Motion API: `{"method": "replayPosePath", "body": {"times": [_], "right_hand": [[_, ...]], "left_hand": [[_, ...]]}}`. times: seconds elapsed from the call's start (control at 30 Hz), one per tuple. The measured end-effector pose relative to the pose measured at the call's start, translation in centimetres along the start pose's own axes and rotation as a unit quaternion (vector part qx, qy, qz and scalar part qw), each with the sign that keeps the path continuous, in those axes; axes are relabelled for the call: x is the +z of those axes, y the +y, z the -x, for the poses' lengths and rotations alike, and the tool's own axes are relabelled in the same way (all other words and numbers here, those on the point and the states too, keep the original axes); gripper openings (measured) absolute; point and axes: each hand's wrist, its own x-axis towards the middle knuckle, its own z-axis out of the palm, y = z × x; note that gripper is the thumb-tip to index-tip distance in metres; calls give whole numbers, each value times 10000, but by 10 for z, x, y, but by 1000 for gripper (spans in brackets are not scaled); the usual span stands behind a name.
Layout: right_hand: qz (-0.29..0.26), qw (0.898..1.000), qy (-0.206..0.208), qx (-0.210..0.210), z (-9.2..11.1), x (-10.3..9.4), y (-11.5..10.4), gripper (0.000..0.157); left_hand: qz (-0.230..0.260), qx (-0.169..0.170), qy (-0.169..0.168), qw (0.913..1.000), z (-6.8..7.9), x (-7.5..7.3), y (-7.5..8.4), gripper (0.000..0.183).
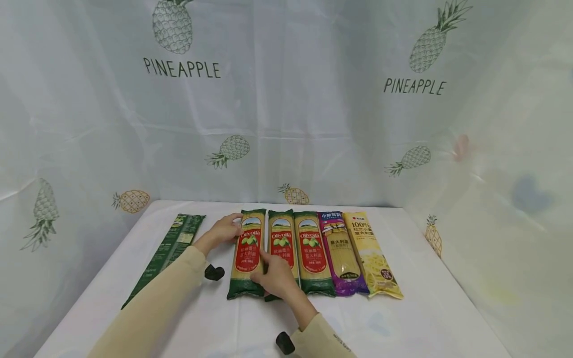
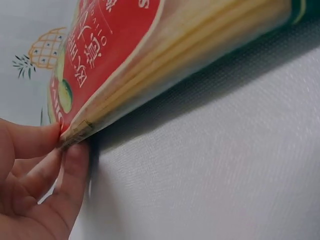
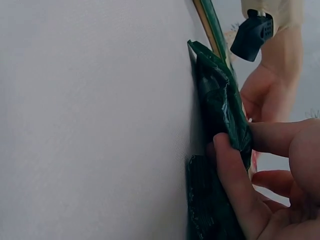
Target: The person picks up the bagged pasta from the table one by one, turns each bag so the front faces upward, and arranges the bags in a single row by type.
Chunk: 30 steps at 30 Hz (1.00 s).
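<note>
A spaghetti pack [image 1: 248,253] with a red label and green ends lies at the left of a row of pasta packs. My left hand [image 1: 222,229] pinches its left edge near the far end; in the left wrist view, the thumb is on top and fingers [image 2: 75,165] are beneath the edge. At the near right corner, my right hand [image 1: 279,275] pinches the green end [image 3: 220,95], shown crumpled in the right wrist view. Right beside it is a matching spaghetti pack [image 1: 282,238], partly hidden behind the right hand. The held pack's underside is hidden.
Further right in the row lie a third matching pack [image 1: 312,248], a purple pasta pack [image 1: 342,248] and a yellow one [image 1: 373,258]. A dark green pack [image 1: 172,248] lies slanted at the table's left. Behind the white table [image 1: 403,328] hangs a pineapple-print curtain [image 1: 313,99].
</note>
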Motion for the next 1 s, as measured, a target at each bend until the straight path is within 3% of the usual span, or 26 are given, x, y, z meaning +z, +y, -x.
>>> {"method": "replayPosePath", "body": {"times": [0.23, 0.33, 0.43, 0.53, 0.77, 1.0], "right_hand": [[252, 9996, 107, -24, 0, 1, -2, 75], [528, 9983, 243, -87, 2, 3, -8, 74], [1158, 9924, 375, -165, 5, 4, -17, 70], [1363, 9903, 236, -160, 7, 0, -23, 67], [681, 9969, -364, -158, 6, -11, -13, 69], [614, 9967, -398, -349, 4, -13, -3, 69]], "left_hand": [[21, -54, 55, 10000, -2, 0, -1, 67], [58, -46, 65, 10000, -3, 0, -3, 67], [41, 33, 81, 10000, -3, 1, -4, 66], [-65, 165, 97, 9998, -3, 1, -2, 66], [-152, 196, -96, 9996, -2, -2, -2, 67], [7, 118, -334, 9994, -5, -3, -8, 69]]}}
